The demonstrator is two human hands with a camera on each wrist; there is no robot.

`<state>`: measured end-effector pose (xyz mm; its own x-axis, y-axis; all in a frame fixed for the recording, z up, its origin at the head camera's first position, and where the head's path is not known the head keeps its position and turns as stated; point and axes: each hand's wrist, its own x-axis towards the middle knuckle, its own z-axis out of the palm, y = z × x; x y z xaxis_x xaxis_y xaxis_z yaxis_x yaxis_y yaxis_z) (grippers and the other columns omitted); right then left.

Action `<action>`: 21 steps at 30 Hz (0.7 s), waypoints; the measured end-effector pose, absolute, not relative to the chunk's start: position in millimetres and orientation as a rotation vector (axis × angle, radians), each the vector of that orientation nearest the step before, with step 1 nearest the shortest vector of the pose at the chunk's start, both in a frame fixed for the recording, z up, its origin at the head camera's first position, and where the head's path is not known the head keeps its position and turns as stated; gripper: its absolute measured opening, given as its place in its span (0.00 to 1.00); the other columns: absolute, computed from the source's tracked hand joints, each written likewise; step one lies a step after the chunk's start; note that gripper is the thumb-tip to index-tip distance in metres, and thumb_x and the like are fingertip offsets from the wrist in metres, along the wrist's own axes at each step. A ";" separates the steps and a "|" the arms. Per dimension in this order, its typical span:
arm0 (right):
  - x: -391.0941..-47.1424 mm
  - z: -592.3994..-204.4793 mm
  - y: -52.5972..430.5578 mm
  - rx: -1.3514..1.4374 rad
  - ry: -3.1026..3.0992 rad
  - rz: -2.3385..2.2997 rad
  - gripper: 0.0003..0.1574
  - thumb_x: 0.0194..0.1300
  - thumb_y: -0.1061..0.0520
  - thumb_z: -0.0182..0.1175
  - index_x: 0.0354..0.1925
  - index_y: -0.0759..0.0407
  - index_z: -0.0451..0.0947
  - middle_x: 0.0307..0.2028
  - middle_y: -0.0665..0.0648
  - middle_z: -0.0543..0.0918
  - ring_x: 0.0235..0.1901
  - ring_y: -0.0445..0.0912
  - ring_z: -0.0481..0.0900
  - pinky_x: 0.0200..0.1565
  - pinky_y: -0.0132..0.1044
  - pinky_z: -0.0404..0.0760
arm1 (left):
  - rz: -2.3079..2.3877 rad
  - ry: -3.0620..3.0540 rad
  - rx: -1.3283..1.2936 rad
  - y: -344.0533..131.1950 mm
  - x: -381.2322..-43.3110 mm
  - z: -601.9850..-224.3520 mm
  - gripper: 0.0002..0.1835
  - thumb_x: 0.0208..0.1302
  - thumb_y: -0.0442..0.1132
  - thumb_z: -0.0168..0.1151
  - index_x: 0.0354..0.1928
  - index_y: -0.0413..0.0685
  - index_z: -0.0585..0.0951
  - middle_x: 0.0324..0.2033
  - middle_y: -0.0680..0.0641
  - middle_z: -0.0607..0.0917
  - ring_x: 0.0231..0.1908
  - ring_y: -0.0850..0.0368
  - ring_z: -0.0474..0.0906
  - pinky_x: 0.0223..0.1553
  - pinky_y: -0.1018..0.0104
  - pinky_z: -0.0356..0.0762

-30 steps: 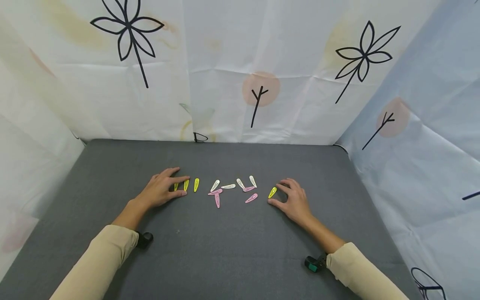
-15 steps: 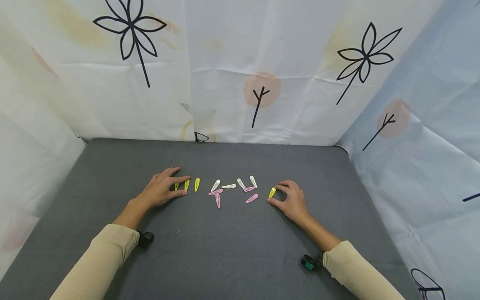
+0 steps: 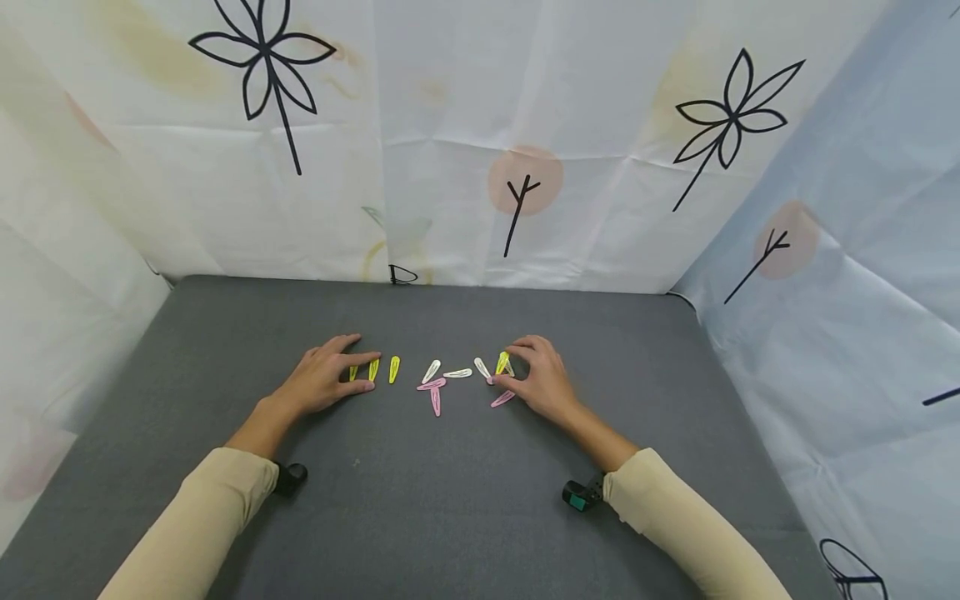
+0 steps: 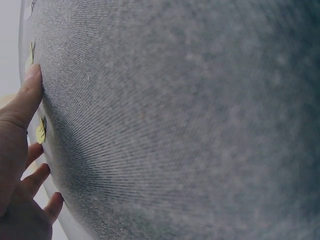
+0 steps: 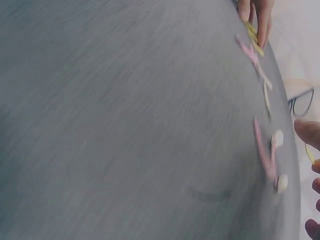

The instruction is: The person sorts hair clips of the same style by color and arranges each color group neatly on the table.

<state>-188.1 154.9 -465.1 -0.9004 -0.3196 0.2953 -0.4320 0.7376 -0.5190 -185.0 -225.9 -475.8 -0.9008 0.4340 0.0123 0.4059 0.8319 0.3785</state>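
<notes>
My left hand point(image 3: 324, 375) rests on the table, thumb and index finger at the two ends of a yellow snap hair clip point(image 3: 372, 370). A second yellow hair clip point(image 3: 353, 372) lies partly hidden under that hand, and a third yellow clip point(image 3: 393, 369) lies just right of it. My right hand point(image 3: 542, 379) pinches another yellow hair clip point(image 3: 502, 363) between thumb and index finger, over a group of white and pink clips that it partly covers. In the right wrist view this held clip point(image 5: 310, 154) appears raised off the cloth.
Between the hands lie white clips point(image 3: 457, 373) and pink clips point(image 3: 435, 402), some touching in branching shapes. A pink clip point(image 3: 501, 399) lies below the right hand's thumb. Grey cloth point(image 3: 420, 500) covers the table; a printed white curtain point(image 3: 450, 100) stands behind.
My right hand has moved left with its yellow clip, from beside the white and pink group to over it. The left hand has stayed in place.
</notes>
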 end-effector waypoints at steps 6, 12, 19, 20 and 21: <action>-194.8 -461.0 113.4 0.674 -2.759 0.927 0.34 0.53 0.48 0.78 0.54 0.63 0.83 0.54 0.59 0.79 0.62 0.55 0.69 0.63 0.56 0.65 | 0.592 2.933 0.677 -226.2 -184.5 -474.9 0.31 0.65 0.54 0.66 0.67 0.53 0.76 0.69 0.31 0.65 0.69 0.32 0.59 0.61 0.27 0.55; -194.7 -463.8 78.0 0.760 -2.763 0.892 0.33 0.53 0.47 0.77 0.54 0.60 0.83 0.53 0.57 0.79 0.61 0.53 0.71 0.61 0.53 0.68 | 0.590 2.934 0.680 -225.3 -184.5 -473.9 0.30 0.65 0.53 0.67 0.67 0.52 0.76 0.69 0.30 0.65 0.69 0.31 0.59 0.61 0.27 0.55; -191.6 -470.3 45.8 0.856 -2.855 0.779 0.33 0.56 0.42 0.74 0.56 0.56 0.82 0.54 0.54 0.79 0.60 0.49 0.71 0.58 0.51 0.71 | 0.586 2.937 0.664 -225.6 -186.7 -477.5 0.31 0.64 0.53 0.67 0.67 0.52 0.76 0.69 0.30 0.65 0.69 0.32 0.59 0.61 0.27 0.55; -191.2 -470.6 42.2 0.867 -2.862 0.767 0.33 0.57 0.42 0.74 0.57 0.55 0.82 0.54 0.54 0.79 0.60 0.49 0.71 0.58 0.51 0.70 | 0.585 2.938 0.666 -225.7 -186.7 -478.0 0.31 0.64 0.54 0.67 0.67 0.52 0.76 0.69 0.30 0.65 0.69 0.31 0.59 0.61 0.27 0.55; -191.1 -470.9 38.9 0.876 -2.869 0.752 0.33 0.57 0.42 0.73 0.57 0.55 0.82 0.54 0.53 0.79 0.60 0.49 0.71 0.58 0.50 0.71 | 0.583 2.938 0.664 -225.8 -186.6 -478.2 0.31 0.64 0.54 0.67 0.67 0.52 0.76 0.69 0.30 0.65 0.69 0.31 0.59 0.61 0.27 0.55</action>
<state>-191.1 38.9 -470.9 -0.8385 -0.5132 0.1831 -0.5370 0.7214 -0.4373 -186.6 -225.8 -478.2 -0.9036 0.4281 0.0114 0.4001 0.8342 0.3796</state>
